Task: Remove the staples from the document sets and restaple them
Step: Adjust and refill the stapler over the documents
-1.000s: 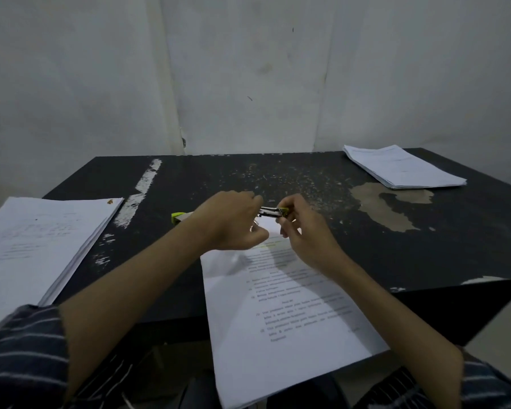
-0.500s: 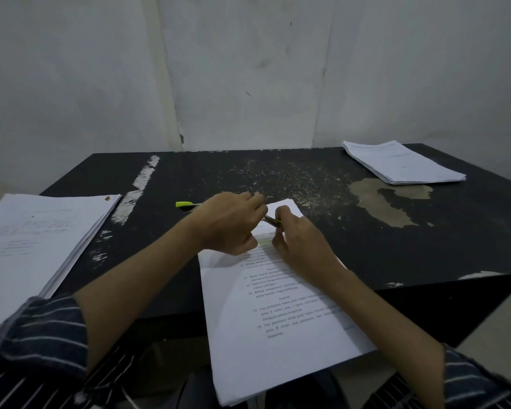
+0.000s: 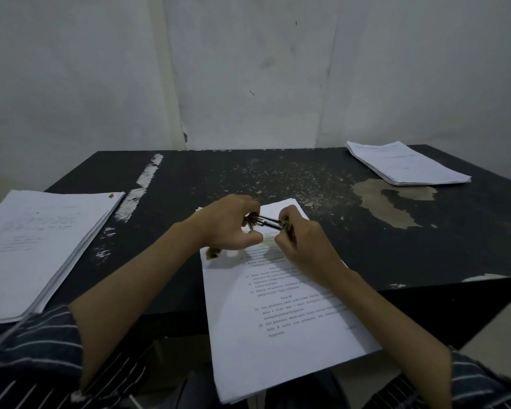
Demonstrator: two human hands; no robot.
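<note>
A printed document set [image 3: 278, 320] lies in front of me and hangs over the table's near edge. Above its top edge both hands hold a small stapler [image 3: 270, 222], whose thin metal bar shows between them. My left hand [image 3: 230, 222] grips the bar's left end with curled fingers. My right hand [image 3: 304, 243] pinches the right end, where a yellow-green tip shows. A blurred yellowish piece [image 3: 213, 252] sits below my left wrist; I cannot tell if it belongs to the stapler.
A thick stack of papers [image 3: 42, 246] lies at the left edge of the black table [image 3: 396, 246]. A thinner stack [image 3: 404, 163] lies at the back right corner. Paint chips and worn patches mark the tabletop. A white wall stands behind.
The yellow-green end that stuck out left of my left hand is gone from there; a blurred yellowish piece now shows under my left wrist. Both hands stay over the document's top.
</note>
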